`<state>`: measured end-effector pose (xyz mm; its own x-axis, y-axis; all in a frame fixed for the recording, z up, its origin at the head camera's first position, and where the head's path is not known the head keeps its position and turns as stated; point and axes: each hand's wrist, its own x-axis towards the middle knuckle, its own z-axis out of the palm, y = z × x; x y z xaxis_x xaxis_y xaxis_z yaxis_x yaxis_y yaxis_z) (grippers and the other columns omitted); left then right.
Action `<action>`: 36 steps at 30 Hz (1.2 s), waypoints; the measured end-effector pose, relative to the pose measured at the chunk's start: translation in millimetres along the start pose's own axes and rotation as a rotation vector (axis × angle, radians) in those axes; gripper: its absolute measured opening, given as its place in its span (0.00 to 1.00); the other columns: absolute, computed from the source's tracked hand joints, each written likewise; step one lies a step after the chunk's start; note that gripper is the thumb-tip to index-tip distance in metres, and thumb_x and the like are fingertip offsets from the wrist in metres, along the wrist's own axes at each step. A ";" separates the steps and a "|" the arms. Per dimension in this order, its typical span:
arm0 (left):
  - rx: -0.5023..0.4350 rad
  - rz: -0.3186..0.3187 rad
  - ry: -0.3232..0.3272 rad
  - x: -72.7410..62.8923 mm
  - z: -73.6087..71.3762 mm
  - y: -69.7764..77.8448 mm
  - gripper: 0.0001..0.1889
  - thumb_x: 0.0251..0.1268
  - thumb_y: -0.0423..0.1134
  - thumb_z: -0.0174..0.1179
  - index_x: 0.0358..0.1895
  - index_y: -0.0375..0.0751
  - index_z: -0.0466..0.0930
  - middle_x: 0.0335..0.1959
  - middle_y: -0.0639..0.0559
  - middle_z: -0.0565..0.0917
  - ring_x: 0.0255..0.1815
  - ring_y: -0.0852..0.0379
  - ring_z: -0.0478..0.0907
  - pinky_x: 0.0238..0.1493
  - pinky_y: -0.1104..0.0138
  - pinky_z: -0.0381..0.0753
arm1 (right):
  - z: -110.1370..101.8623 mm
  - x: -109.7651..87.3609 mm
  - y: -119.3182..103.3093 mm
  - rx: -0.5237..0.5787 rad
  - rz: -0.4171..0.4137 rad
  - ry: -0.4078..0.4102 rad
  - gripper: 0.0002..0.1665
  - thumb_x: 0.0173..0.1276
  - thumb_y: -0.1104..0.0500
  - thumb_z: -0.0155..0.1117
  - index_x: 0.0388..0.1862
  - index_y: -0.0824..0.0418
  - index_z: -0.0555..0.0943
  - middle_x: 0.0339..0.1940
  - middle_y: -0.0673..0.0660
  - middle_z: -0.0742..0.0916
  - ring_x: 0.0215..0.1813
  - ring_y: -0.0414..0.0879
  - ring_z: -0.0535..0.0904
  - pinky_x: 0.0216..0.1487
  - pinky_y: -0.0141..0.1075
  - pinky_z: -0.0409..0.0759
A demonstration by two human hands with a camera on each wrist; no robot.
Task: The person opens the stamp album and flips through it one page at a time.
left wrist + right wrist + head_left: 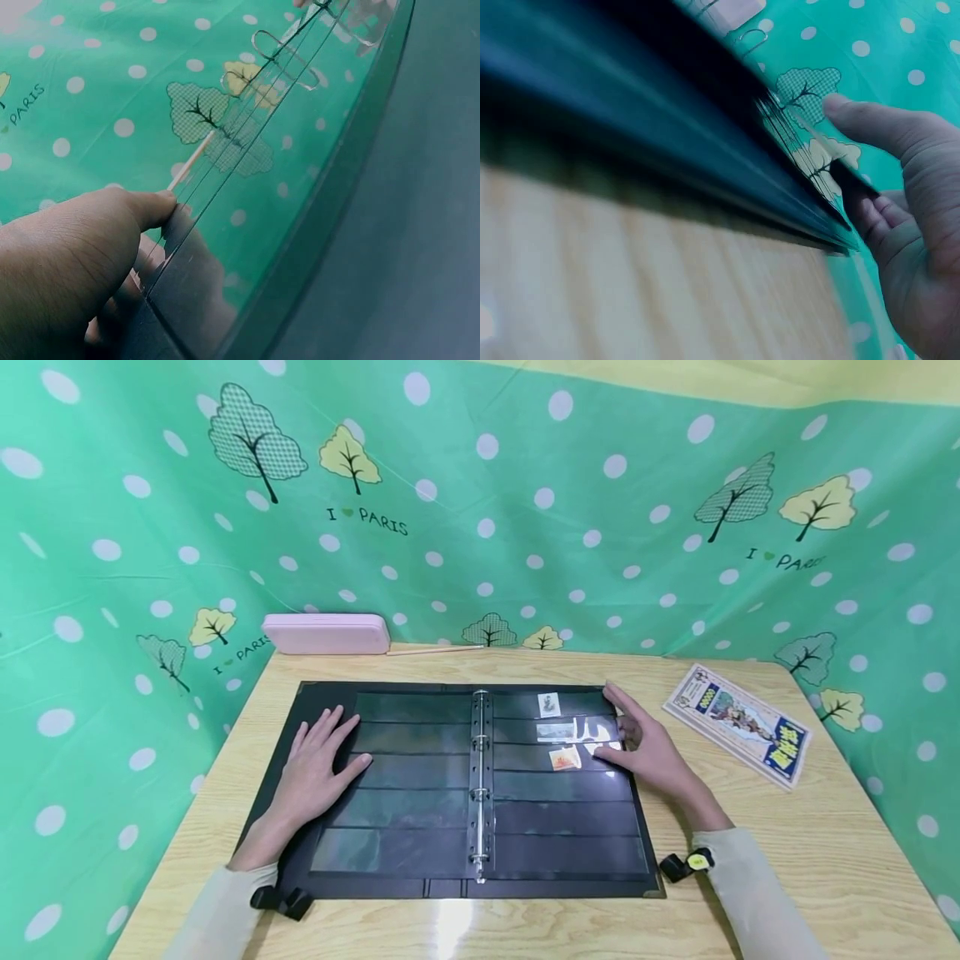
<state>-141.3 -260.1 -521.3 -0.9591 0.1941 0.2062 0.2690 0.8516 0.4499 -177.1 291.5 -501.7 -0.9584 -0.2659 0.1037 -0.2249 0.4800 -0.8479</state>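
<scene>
A black ring-binder stamp album lies spread out on the table, with clear-pocketed dark pages either side of its metal rings. On the right page are a small grey stamp, a pale strip-shaped stamp and an orange stamp. My left hand rests flat, fingers spread, over the left page's outer edge. At the right page's outer edge, my right hand holds the page, thumb above and fingers curled at the edge. In the right wrist view, a dark page corner stands raised beside those fingers.
A pink pencil case stands at the table's back left, with a thin stick beside it. A packet with a colourful printed front lies at the right. Behind the wooden table hangs a green dotted cloth.
</scene>
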 end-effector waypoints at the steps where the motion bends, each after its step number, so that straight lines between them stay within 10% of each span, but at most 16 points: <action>1: 0.000 -0.001 -0.001 0.0 -0.1 0.3 0.41 0.79 0.56 0.68 0.84 0.36 0.69 0.87 0.28 0.62 0.89 0.29 0.53 0.87 0.32 0.43 | -1.1 0.4 -0.6 0.038 -0.004 0.014 0.64 0.71 0.63 0.83 0.95 0.40 0.54 0.93 0.55 0.62 0.78 0.65 0.76 0.73 0.36 0.78; 8: -0.003 -0.006 -0.002 0.0 -0.4 2.3 0.41 0.78 0.56 0.68 0.84 0.35 0.70 0.86 0.28 0.62 0.89 0.28 0.54 0.87 0.33 0.43 | -12.3 3.1 -7.5 0.318 -0.123 0.068 0.65 0.66 0.84 0.72 0.94 0.54 0.55 0.87 0.65 0.66 0.50 0.41 0.83 0.49 0.25 0.86; 15: -0.009 -0.012 -0.001 -1.0 -1.1 1.9 0.41 0.78 0.56 0.68 0.84 0.36 0.70 0.87 0.28 0.62 0.89 0.28 0.53 0.87 0.33 0.43 | -19.1 3.1 -15.2 0.726 -0.263 -0.010 0.46 0.83 0.78 0.52 0.94 0.59 0.54 0.63 0.55 0.85 0.60 0.42 0.86 0.50 0.29 0.88; 22: -0.022 -0.031 -0.037 3.4 -3.3 2.1 0.42 0.78 0.56 0.68 0.84 0.35 0.69 0.87 0.27 0.60 0.90 0.28 0.51 0.87 0.32 0.41 | -19.8 3.8 -30.1 1.036 -0.402 -0.233 0.39 0.90 0.67 0.44 0.94 0.64 0.48 0.69 0.62 0.87 0.71 0.51 0.83 0.61 0.39 0.89; 29: 0.008 -0.041 -0.102 8.9 -19.5 23.4 0.40 0.81 0.54 0.66 0.84 0.32 0.68 0.86 0.23 0.60 0.88 0.22 0.51 0.84 0.27 0.42 | -13.0 0.6 -53.7 1.014 -0.446 -0.411 0.42 0.95 0.42 0.28 0.95 0.61 0.38 0.80 0.55 0.82 0.83 0.47 0.73 0.75 0.36 0.70; 36: -0.054 0.064 -0.074 5.6 -28.5 77.8 0.35 0.82 0.51 0.67 0.83 0.37 0.72 0.83 0.29 0.70 0.83 0.26 0.64 0.81 0.28 0.59 | -1.5 -8.6 -83.7 0.764 -0.375 -0.492 0.48 0.88 0.34 0.04 0.95 0.59 0.36 0.83 0.51 0.78 0.87 0.48 0.66 0.74 0.40 0.66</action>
<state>-123.2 -206.7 -460.4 -0.9431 0.2844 0.1720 0.3324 0.8091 0.4846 -150.3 254.9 -430.8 -0.6292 -0.6919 0.3540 -0.1596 -0.3308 -0.9301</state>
